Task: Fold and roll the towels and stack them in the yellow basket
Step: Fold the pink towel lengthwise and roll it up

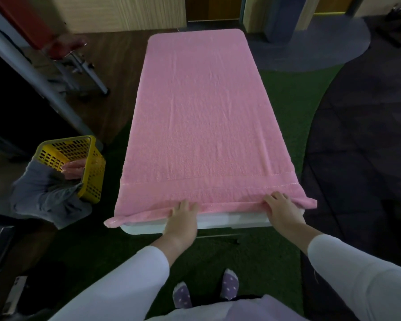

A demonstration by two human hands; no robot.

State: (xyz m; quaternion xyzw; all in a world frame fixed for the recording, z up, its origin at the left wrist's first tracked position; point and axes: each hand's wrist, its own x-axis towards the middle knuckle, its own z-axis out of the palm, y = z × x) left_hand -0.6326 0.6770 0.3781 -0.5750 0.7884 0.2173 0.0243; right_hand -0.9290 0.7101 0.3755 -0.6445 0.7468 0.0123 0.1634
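A pink towel (199, 117) lies spread flat over a white table (218, 220), covering nearly all of it, with its near hem hanging slightly past the table's front corners. My left hand (182, 216) rests on the near hem left of centre, fingers straight and pointing forward. My right hand (281, 210) lies on the hem near the right corner, its fingers spread on the cloth. To the left of the table a yellow perforated basket (90, 163) is tilted, held by another person's hand (73, 169) in a grey sleeve. A pink cloth shows inside it.
Green turf floor (292, 107) surrounds the table. A metal-legged stand (83, 68) and a slanted grey post are at the far left. My feet in dotted socks (206, 290) stand just before the table. A small pale device (15, 290) lies on the floor at the lower left.
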